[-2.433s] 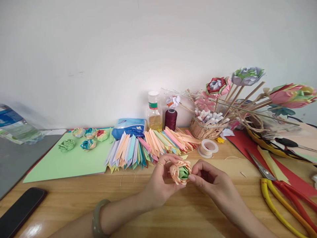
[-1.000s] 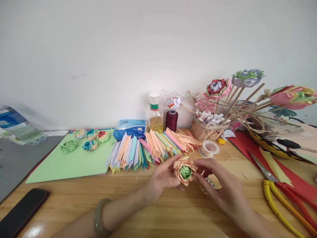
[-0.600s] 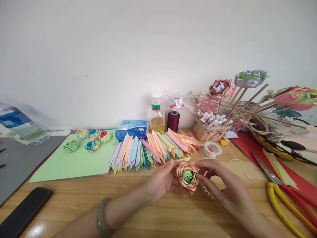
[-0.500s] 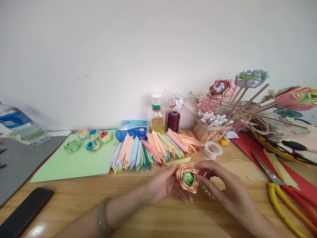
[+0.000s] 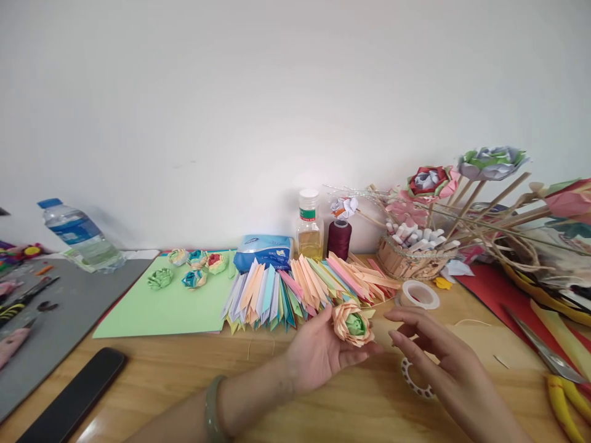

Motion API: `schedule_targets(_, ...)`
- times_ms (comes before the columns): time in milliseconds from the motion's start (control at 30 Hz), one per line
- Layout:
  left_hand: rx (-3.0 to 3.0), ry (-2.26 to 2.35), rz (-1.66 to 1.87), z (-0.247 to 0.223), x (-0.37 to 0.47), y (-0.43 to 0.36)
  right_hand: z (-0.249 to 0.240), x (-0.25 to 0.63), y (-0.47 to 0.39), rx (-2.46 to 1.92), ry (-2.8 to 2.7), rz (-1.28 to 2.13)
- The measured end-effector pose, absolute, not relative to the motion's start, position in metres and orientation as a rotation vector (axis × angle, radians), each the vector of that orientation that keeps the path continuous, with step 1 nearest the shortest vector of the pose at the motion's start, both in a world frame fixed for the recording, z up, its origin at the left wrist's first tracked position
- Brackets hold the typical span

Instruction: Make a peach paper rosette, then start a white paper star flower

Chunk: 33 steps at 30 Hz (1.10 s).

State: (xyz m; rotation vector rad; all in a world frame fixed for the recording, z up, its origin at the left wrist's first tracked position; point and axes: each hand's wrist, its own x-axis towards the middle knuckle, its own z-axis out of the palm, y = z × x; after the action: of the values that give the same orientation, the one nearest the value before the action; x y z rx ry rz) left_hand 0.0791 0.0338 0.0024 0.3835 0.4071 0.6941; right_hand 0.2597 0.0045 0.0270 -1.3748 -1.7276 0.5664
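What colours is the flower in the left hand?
The flower is peach outside, green inside; the head view shows it.

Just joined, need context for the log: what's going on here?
A person's left hand holds a peach-and-green paper flower above a wooden table. The right hand is apart from it, to its right, fingers spread, with nothing visible in its grasp; a dotted ring shows partly behind that hand. Folded paper pieces lie in a row beyond the hands, and five small paper flowers sit on a green sheet to the left.
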Motion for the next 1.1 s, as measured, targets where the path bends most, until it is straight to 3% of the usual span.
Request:
schedule_targets(400,0.315,0.471,0.716,0.002,0.080,0.036,0.026,0.256,0.005,-1.318,-1.812,0.616)
schedule_targets(1100,0.417,0.398,0.531,-0.007,0.082,0.024,0.024,0.251,-0.005,-1.025,-2.047,0.337)
